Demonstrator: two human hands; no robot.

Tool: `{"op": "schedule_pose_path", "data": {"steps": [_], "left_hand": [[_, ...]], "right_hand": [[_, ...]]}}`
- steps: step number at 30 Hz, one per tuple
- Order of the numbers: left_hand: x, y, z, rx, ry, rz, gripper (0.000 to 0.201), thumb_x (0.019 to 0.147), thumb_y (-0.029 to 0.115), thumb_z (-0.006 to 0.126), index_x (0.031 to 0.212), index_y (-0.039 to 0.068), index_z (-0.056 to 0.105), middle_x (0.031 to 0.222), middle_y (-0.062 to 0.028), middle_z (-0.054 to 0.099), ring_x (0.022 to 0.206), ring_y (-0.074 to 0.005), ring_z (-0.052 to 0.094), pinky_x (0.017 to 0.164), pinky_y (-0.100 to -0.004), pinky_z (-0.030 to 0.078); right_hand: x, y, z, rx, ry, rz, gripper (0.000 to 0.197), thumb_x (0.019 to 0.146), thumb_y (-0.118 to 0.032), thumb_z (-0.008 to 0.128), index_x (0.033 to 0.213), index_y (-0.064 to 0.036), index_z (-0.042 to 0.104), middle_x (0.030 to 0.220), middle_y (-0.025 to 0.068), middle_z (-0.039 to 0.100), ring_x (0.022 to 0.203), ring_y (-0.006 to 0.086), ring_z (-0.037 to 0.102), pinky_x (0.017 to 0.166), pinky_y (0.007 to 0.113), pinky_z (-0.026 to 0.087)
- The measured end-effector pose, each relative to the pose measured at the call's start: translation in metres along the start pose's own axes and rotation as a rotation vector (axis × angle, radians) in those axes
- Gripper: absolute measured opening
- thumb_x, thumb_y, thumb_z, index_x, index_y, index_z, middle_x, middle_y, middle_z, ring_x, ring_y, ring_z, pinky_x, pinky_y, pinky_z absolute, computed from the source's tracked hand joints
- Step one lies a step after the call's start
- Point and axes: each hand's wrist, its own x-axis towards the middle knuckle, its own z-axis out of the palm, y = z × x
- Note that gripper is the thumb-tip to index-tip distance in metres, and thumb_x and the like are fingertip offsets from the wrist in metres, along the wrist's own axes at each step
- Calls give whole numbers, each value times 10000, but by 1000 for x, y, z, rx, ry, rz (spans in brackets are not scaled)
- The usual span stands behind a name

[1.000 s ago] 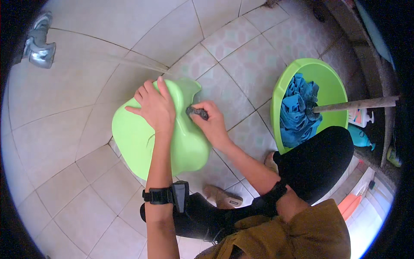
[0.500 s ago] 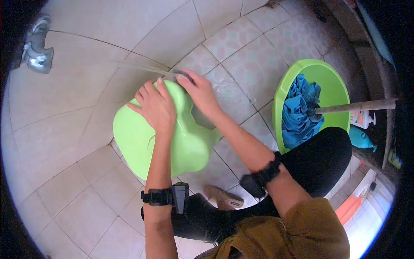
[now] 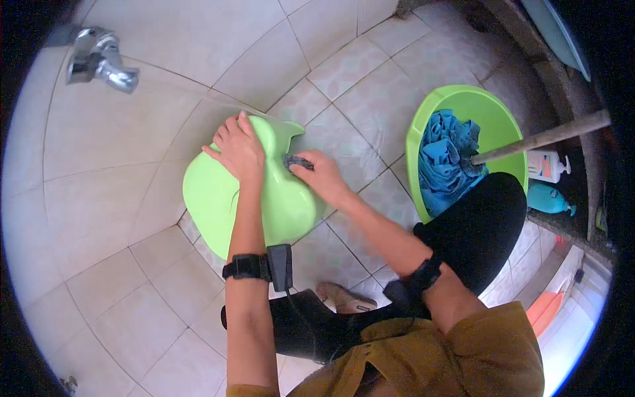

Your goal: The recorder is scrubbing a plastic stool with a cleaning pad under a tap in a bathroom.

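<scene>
While left hand (image 3: 239, 151) rests on green plasticware (image 3: 288, 210), right hand (image 3: 324, 176) pinches dark scrubber (image 3: 295, 161), long axis left-right.

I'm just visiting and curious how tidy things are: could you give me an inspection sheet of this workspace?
Surface: tiled floor, apparently wet in places.
Job's things: green plastic piece; dark pad.
Clutter: green basin holding blue cloth; wooden stick; white bottle; teal bottle.
Grips: left hand laid on green plastic piece; right hand pinching dark pad.
Cables: thin dark cord below left forearm box.
Surroundings: metal tap on tiled wall.
</scene>
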Motion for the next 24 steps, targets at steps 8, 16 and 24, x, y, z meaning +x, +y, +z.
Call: {"op": "schedule_pose_path", "data": {"steps": [8, 16, 24], "left_hand": [[-38, -42, -47, -526, -159, 469, 632, 798, 351, 620, 1327, 88, 394, 1384, -157, 339, 1328, -345, 226, 1083, -550, 77], [-120, -22, -57, -113, -236, 446, 863, 814, 480, 530, 1405, -34, 169, 1469, -239, 136, 1356, -404, 120, 1089, -508, 94], [-104, -22, -38, -45, -193, 338, 636, 902, 303, 390, 1395, -50, 197, 1457, -256, 155, 1350, -416, 126, 1089, -506, 105]], "right_hand": [[14, -13, -68, 102, -613, 378, 376, 717, -183, 728, 1060, -47, 655, 967, 49, 650, 890, 129, 566, 785, 270, 440], [25, 17, -2, 166, -273, 157, 301, 759, -166, 699, 1008, -40, 584, 911, 49, 626, 871, 123, 555, 754, 266, 445], [68, -18, -25, -121, -527, -15, 243, 705, -130, 715, 914, -47, 624, 815, 43, 628, 769, 145, 570, 698, 290, 457]]}}
